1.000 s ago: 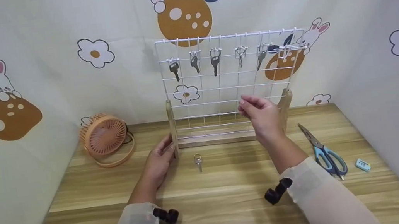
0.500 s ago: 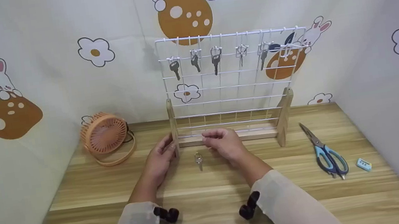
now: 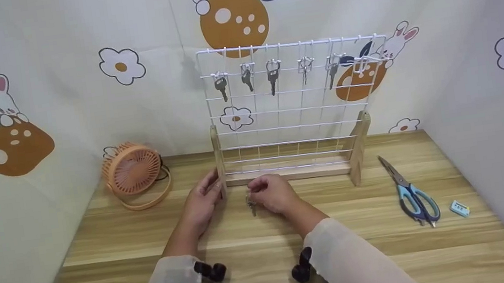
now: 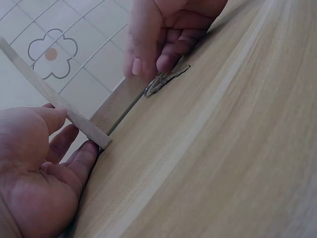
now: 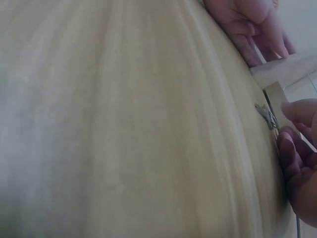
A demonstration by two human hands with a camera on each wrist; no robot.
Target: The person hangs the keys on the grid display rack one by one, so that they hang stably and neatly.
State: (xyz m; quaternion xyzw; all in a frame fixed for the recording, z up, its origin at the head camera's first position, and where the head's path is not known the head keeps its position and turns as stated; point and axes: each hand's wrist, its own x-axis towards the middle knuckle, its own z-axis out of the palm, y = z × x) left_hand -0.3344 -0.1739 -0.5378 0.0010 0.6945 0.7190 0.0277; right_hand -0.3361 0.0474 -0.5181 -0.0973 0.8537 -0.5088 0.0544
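We are steadying the rack [image 3: 284, 107] with our left hand [image 3: 202, 205], whose fingers are curling round the foot of its left wooden post [image 4: 79, 121], thumb on one side and fingertips on the other, likely so the light frame is not sliding on the smooth table [image 3: 260, 268]. Our right hand [image 3: 271, 194] is coming down on the loose key [image 4: 166, 79], which is lying flat on the table just in front of the rack's base, between our two hands. In the left wrist view the thumb and forefinger are bending in towards the key's round metal ring, their tips touching or nearly touching it; whether they are already pinching it we cannot tell, and the key is resting on the wood rather than being lifted. The right wrist view is showing only a small glint of the key [image 5: 267, 115] beside our curled fingers [image 5: 297, 153]. The rack is a white wire grid set upright between two pale wooden posts on a wooden bar, and five keys are hanging from small hooks along its upper row, with one hook at the right end looking bare. The table is striped, matt, light wood. A round orange fan [image 3: 133, 170] is leaning at the back left; scissors with blue handles [image 3: 409, 191] and a small blue block [image 3: 458, 207] are lying well apart on the right.
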